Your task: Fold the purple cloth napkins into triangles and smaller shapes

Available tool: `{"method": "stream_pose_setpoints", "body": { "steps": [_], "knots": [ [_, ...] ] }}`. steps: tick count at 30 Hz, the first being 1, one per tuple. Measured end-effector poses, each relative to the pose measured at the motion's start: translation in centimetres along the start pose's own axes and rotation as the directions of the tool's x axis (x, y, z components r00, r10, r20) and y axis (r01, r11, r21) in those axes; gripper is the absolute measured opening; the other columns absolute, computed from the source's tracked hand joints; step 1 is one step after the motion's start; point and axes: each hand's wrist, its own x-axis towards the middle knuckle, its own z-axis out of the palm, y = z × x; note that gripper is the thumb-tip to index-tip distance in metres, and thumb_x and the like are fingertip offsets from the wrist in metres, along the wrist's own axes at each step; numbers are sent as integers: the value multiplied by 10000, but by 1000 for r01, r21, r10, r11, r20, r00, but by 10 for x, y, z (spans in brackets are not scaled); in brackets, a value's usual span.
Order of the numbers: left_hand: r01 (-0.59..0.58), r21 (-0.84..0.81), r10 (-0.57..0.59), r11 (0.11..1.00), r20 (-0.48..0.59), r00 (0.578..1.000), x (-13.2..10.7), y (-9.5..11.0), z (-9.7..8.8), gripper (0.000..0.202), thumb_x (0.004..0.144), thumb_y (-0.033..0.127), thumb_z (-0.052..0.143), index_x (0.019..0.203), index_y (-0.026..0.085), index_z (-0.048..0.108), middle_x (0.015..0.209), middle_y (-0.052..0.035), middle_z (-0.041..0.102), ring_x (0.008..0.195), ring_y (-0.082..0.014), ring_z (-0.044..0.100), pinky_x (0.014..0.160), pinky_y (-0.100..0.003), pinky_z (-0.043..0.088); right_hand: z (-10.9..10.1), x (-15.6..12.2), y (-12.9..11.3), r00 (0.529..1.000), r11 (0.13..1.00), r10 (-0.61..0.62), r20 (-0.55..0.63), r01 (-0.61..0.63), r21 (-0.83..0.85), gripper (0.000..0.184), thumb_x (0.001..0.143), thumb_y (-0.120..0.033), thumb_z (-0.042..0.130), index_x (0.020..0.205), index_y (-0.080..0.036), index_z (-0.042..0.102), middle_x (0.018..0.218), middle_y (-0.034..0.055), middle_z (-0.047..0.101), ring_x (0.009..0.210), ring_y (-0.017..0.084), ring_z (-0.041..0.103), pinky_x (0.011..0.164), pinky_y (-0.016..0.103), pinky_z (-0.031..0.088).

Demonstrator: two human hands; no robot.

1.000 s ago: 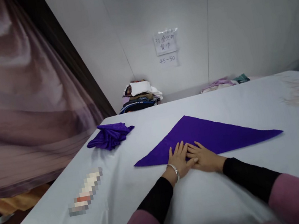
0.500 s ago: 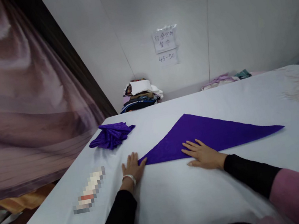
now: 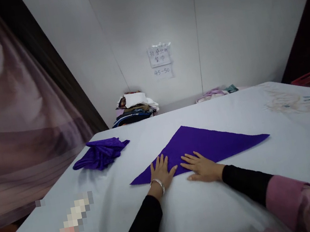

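From my screen I list: triangular cloth (image 3: 207,142), plain deep purple; bunched cloth (image 3: 100,153), the same purple; table (image 3: 233,206) — white, with a beige print (image 3: 285,104) touched with blue; cuffs (image 3: 245,178), black; sleeves (image 3: 286,197), mauve; bracelet (image 3: 159,183), silvery; curtain (image 3: 19,128) — dusky pink; wall (image 3: 138,23), pale grey.

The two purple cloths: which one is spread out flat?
The triangular cloth, with the left hand and right hand over its near edge. The bunched cloth, farther left, lies in a heap, untouched.
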Motion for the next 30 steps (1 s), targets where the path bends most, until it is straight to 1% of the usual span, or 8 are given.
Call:
{"method": "stream_pose_setpoints", "body": {
  "steps": [6,11,14,17,20,25,28,30],
  "knots": [
    [11,-12,-11,1000,-3,1000,2,-9,5,751,835,658,154,1416,189,227,1504,-50,159,1377,-249,100,1086,-522,99,-5,-14,12,998,997,64,-3,-64,41,724,859,-660,231,1438,-228,177,1502,93,105,1372,247,62,1083,480,-1],
    [3,-27,-4,1000,-28,1000,4,-9,9,756,831,667,152,1411,192,246,1501,-54,166,1376,-255,105,1081,-531,95,-14,-76,79,942,943,325,-82,-329,-44,671,874,-628,222,1429,-251,219,1499,63,132,1370,247,74,1081,506,33],
    [4,-27,-5,1000,-36,999,5,-10,10,737,838,652,171,1410,194,249,1500,-54,168,1375,-257,111,1080,-536,96,-19,-136,140,822,821,547,-159,-564,-91,661,877,-602,209,1427,-236,234,1497,54,152,1368,247,88,1080,516,82],
    [9,-32,-9,999,-26,1000,6,-9,9,729,840,645,186,1411,196,244,1500,-52,168,1374,-259,114,1081,-538,93,-29,-194,194,636,626,737,-228,-770,-123,601,890,-506,204,1412,-220,283,1485,67,212,1358,259,147,1061,540,159],
    [20,-43,-20,999,-11,1000,5,-8,7,731,838,647,183,1413,199,237,1501,-47,161,1376,-253,107,1082,-539,87,-43,-220,223,514,486,819,-255,-858,-168,513,877,-397,262,1328,-232,442,1451,115,294,1333,333,208,988,637,216],
    [21,-42,-21,999,-7,1000,4,-8,6,733,837,649,187,1413,199,239,1499,-47,165,1377,-248,103,1087,-530,90,-58,-145,189,641,634,706,-299,-761,-136,558,893,-482,210,1374,-244,362,1483,72,223,1361,275,130,1050,574,133],
    [30,-25,-30,999,-7,1000,3,-7,4,724,840,642,201,1412,200,243,1500,-43,160,1377,-247,100,1089,-525,87,-52,-66,139,851,858,495,-175,-510,-56,715,866,-623,190,1438,-194,201,1500,69,149,1370,236,89,1093,479,81],
    [37,-13,-37,999,4,999,2,-6,2,722,840,639,210,1411,199,244,1500,-40,159,1378,-243,95,1091,-519,86,-44,-20,111,939,944,323,-117,-329,-30,746,850,-666,182,1442,-213,183,1505,52,132,1372,239,74,1098,460,49]
  ]
}}
